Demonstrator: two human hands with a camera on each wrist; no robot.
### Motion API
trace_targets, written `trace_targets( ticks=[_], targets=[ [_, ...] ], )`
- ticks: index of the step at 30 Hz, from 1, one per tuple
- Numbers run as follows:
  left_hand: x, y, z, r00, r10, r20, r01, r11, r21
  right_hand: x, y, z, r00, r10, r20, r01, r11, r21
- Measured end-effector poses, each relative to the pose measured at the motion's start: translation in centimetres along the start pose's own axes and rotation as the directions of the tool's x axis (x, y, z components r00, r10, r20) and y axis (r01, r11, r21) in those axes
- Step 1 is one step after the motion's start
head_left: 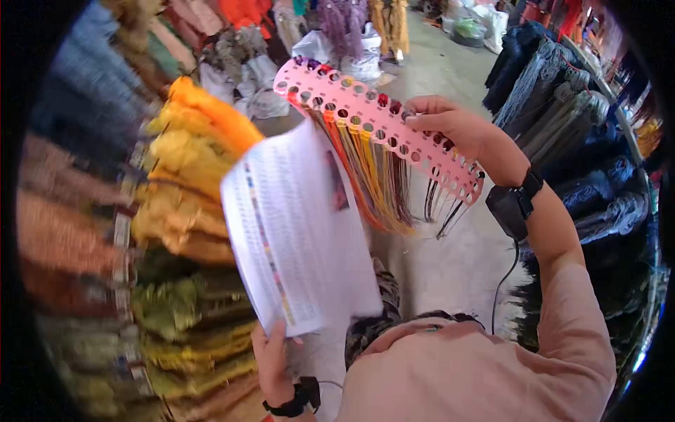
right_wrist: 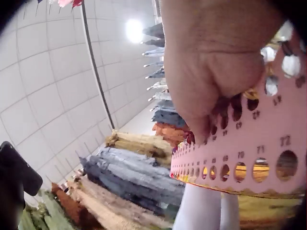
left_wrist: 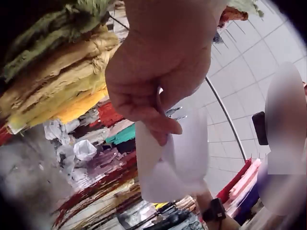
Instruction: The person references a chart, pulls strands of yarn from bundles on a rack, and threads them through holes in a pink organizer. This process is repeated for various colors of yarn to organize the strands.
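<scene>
My left hand (head_left: 273, 359) pinches the lower edge of printed paper sheets (head_left: 288, 218), which carry a column of small colour patches and a partly blurred picture. In the left wrist view, thumb and fingers of the left hand (left_wrist: 158, 81) close on the folded edge of the paper (left_wrist: 189, 153). A long pink thread card (head_left: 380, 116) with rows of punched holes is gripped along its upper edge by my right hand (head_left: 453, 126). Red, orange, yellow and brown threads (head_left: 376, 169) hang from it, behind the sheets. Printed numbers beside the holes show on the card (right_wrist: 249, 132).
Yellow and orange yarn hanks (head_left: 190, 162) hang on the left rack, with olive ones (head_left: 176, 302) lower down. Dark and grey-blue hanks (head_left: 562, 119) hang along the right. White bags (head_left: 358, 56) stand on the floor ahead, beside the aisle floor (head_left: 450, 274).
</scene>
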State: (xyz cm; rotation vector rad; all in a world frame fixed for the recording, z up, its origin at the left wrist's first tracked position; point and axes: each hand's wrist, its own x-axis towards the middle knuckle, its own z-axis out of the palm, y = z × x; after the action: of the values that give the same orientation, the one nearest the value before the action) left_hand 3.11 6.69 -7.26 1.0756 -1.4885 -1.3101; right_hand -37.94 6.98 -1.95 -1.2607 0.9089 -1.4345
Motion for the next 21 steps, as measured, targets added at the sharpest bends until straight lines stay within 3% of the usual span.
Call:
trace_targets(
  ticks=[1,6,7,10,13,14,17,20,21],
  targets=[
    [2.4,0.4,-0.8,0.999,0.026,0.042,-0.026,1.000,-0.007,0.1,-1.2,0.6,0.999,0.020,-0.044,-0.020,1.000,-0.001],
    [15.5,3.8,10.3,0.986,0.121,0.113,-0.116,0.992,-0.052,0.9,-4.4,-12.9,0.947,0.058,-0.316,-0.076,0.996,-0.046],
    [15.6,4.9,9.6,0.981,0.192,-0.017,-0.192,0.981,-0.025,5.0,-4.6,-13.2,0.981,0.039,-0.191,-0.045,0.999,-0.028],
    [25.0,4.8,15.8,0.974,0.218,0.063,-0.210,0.971,-0.113,6.9,-5.0,-20.3,0.956,0.047,-0.289,-0.062,0.997,-0.044],
    [31.5,7.1,18.0,0.974,0.220,0.053,-0.214,0.973,-0.089,11.0,-5.4,-23.5,0.942,0.056,-0.332,-0.080,0.995,-0.060],
    [30.4,8.4,16.8,0.962,0.265,-0.070,-0.268,0.962,-0.042,15.6,-5.3,-23.9,0.979,0.041,-0.197,-0.053,0.997,-0.057],
    [36.3,8.9,21.7,0.953,0.295,-0.071,-0.299,0.953,-0.049,20.3,-6.3,-30.8,0.992,0.019,-0.124,-0.025,0.998,-0.051],
    [41.0,11.7,23.5,0.958,0.266,-0.107,-0.267,0.964,-0.002,27.1,-7.4,-35.1,0.993,-0.041,-0.107,0.032,0.996,-0.083],
    [41.2,11.6,22.4,0.957,0.237,-0.167,-0.231,0.971,0.057,30.0,-7.2,-35.0,0.997,0.021,-0.080,-0.024,0.999,-0.038]
  ],
)
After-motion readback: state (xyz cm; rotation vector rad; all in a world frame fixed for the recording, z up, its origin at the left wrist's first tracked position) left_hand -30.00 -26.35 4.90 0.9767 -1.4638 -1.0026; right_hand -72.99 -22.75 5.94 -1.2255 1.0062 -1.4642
